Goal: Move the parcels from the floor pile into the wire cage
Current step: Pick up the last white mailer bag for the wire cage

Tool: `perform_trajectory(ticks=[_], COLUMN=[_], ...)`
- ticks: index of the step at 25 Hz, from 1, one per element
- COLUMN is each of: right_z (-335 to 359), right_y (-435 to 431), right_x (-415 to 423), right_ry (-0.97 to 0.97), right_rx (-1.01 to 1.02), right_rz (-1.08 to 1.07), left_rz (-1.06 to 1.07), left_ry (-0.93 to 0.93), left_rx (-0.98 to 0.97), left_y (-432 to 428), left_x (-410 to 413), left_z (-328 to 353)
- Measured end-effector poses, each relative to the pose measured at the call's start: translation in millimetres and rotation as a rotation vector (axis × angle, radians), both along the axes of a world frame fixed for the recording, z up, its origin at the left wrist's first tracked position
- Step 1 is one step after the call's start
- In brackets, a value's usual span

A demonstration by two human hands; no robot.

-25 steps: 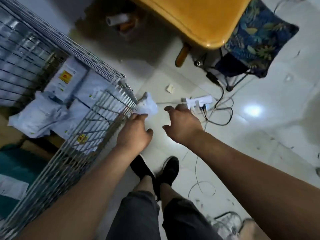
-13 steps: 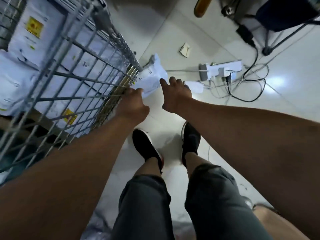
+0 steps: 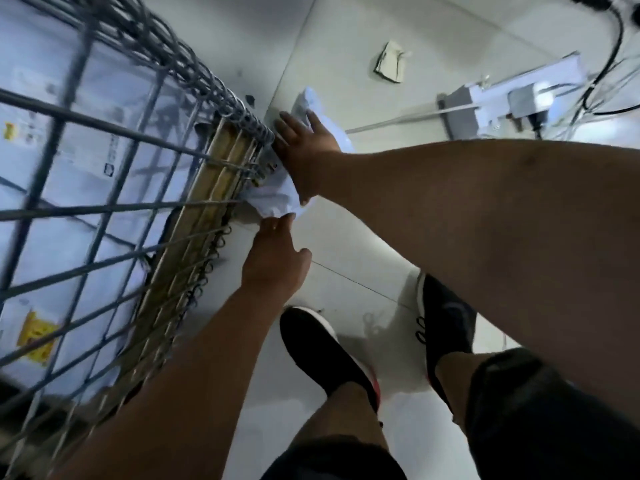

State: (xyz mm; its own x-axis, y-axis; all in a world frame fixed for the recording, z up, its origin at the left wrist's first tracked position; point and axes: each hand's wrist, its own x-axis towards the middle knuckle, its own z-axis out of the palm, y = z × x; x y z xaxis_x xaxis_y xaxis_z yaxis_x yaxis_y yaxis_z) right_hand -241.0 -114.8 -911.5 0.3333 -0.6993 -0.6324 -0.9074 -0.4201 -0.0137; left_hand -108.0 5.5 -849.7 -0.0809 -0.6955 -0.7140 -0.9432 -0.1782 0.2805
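Both hands reach the white parcel (image 3: 273, 201) beside the wire cage (image 3: 207, 84). Right hand (image 3: 304, 150) presses it, fingers spread; left hand (image 3: 273, 258) touches its near end, fingers straight.

Bare forearms (image 3: 450, 209) end in the ungloved left hand (image 3: 273, 261) and right hand (image 3: 304, 150). Dark grey shorts (image 3: 540, 410) sit at five o'clock. Both shoes are black and white-soled: left shoe (image 3: 322, 351) with red heel lining, right shoe (image 3: 446, 317) at its two o'clock.
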Motion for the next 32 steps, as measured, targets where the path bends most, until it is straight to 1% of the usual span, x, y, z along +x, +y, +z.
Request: perform_trajectory(ticks=[1, 4, 6, 8, 10, 13, 16, 19, 22, 24, 26, 28, 31, 32], right_z=[-11.8, -28.3, -30.0, -33.4, -41.7, -39.5, -19.7, 38.8, 127.9, 189.3, 262.0, 333.1, 430.1, 455.9], right_y=[0.4, 4.2, 9.0, 17.4, 28.4, 44.4, 71.2, 99.0, 115.7, 127.8, 139.2, 149.3, 163.7, 167.3], right_x=[5.3, 11.6, 11.9, 11.3, 10.6, 3.1, -8.2, -25.5, -40.3, -47.1, -47.9, -44.4, -33.8, -30.2], right_ry=[0.02, -0.008, 0.044, 0.065, 0.031, 0.006, -0.048, -0.06, -0.082, -0.073, -0.067, -0.087, -0.142, -0.153], right_rx=[-0.034, -0.091, -0.126, -0.116, -0.066, -0.024, 0.04, 0.109, 0.201, 0.244, 0.272, 0.262, 0.249, 0.252], right_rz=[0.006, 0.001, 0.027, 0.123, 0.17, 0.105, -0.026, -0.192, -0.34, -0.389, -0.433, -0.501, -0.557, -0.572], left_rz=[-0.005, -0.025, -0.042, -0.021, -0.006, 0.014, 0.045, 0.068, 0.118, 0.14, 0.159, 0.213, 0.277, 0.28], left_ry=[0.001, 0.013, 0.034, 0.044, 0.041, 0.082, 0.137, 0.067, -0.043, -0.063, -0.095, -0.11, -0.083, -0.084], left_rx=[-0.01, -0.038, -0.045, -0.04, -0.053, -0.079, -0.128, -0.168, -0.118, -0.096, -0.115, -0.111, -0.095, -0.118], left_y=[-2.0, -6.6, -8.1, -8.9, -8.5, -6.7, -1.8, 18.1, 39.0, 51.6, 62.6, 72.0, 83.9, 88.2], left_x=[3.7, 14.8, 18.9, 20.8, 22.3, 20.5, 16.1, 6.7, 0.7, -4.5, -8.1, -13.1, -13.9, -12.9], left_z=[-9.4, -27.4, -31.6, -29.9, -28.0, -18.5, 4.1, 51.9, 120.1, 164.2, 220.7, 277.0, 361.6, 385.3])
